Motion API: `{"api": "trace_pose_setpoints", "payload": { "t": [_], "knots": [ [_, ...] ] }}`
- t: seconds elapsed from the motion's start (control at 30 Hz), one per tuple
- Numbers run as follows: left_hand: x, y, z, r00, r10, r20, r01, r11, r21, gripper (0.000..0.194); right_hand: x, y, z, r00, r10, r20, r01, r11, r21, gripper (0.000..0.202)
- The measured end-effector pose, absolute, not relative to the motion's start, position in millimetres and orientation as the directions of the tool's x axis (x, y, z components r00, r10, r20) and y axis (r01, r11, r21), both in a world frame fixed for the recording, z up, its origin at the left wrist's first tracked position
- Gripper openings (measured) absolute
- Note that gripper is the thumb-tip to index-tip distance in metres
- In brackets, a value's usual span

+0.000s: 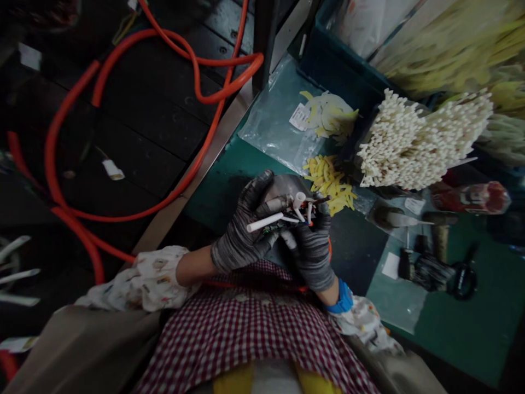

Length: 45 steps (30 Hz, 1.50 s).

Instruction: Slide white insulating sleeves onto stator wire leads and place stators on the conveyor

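Note:
My left hand [250, 224], in a grey striped glove, is closed around one side of a cable end with white-sleeved wires [300, 200]. A long white sleeve [264, 222] sticks out toward the left over these fingers. My right hand [312, 249], gloved alike, grips the other side, its fingertips among the wires. Behind the wires a smooth grey curved surface [283, 186] shows; I cannot tell whether it belongs to the same piece. A bit of orange cable shows beside the right hand. The fingers hide much of what is held.
Thick orange cable [53, 142] loops across the dark surface at left. Yellow strips [330, 180] lie on the green mat [484, 328] beyond my hands. A bundle of white tubes [422, 139], a red can [471, 197], a small bottle [394, 218] and a hammer [442, 235] are at right.

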<state>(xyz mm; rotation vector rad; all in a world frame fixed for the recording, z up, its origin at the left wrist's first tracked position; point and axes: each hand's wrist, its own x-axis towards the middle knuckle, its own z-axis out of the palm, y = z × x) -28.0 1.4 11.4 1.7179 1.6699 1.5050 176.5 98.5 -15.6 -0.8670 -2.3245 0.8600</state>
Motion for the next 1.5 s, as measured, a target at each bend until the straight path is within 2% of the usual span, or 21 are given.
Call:
{"api": "trace_pose_setpoints", "payload": {
  "t": [0.2,0.37,0.53,0.73,0.9,1.0,1.13,1.3,1.4,1.5],
  "knots": [
    [-33.8,-1.9,10.2,-0.191,0.881,0.433,0.534,-0.277,0.799,0.091,181.4,103.5,-19.9,-0.697,0.649,0.306,0.284,0.642,-0.712,0.042],
    [-29.5,-0.7,13.3,-0.192,0.868,0.458,0.558,-0.288,0.778,0.085,185.6,106.0,-21.5,-0.699,0.648,0.305,0.293,0.647,-0.704,0.048],
    [-25.1,0.3,17.5,-0.209,0.886,0.413,0.548,-0.244,0.800,0.082,186.1,105.8,-23.2,-0.689,0.636,0.348,0.274,0.673,-0.687,0.049],
    [-28.2,-2.7,20.1,-0.190,0.899,0.395,0.560,-0.231,0.796,0.082,189.6,102.6,-20.8,-0.664,0.684,0.303,0.291,0.610,-0.737,0.049],
    [-30.8,-1.6,19.9,-0.185,0.885,0.428,0.547,-0.269,0.793,0.081,183.5,103.0,-10.3,-0.671,0.660,0.336,0.309,0.662,-0.683,0.050],
    [-28.8,-0.1,18.5,-0.209,0.887,0.412,0.537,-0.248,0.806,0.082,188.9,110.4,-10.2,-0.709,0.651,0.271,0.325,0.643,-0.694,0.047],
    [-25.1,2.1,13.1,-0.229,0.850,0.474,0.560,-0.283,0.779,0.086,193.9,117.0,-15.1,-0.755,0.622,0.206,0.317,0.622,-0.716,0.047],
    [-28.5,1.7,10.0,-0.273,0.857,0.437,0.506,-0.258,0.823,0.081,173.6,103.8,-9.2,-0.652,0.675,0.346,0.282,0.640,-0.715,0.046],
    [-33.2,-0.3,12.2,-0.266,0.856,0.443,0.510,-0.265,0.818,0.082,176.1,101.6,7.4,-0.621,0.671,0.405,0.247,0.658,-0.712,0.035],
    [-37.8,-2.0,13.3,-0.249,0.838,0.486,0.557,-0.286,0.780,0.091,205.4,110.2,21.6,-0.458,0.780,0.427,0.379,0.605,-0.700,0.018]
  ]
}}
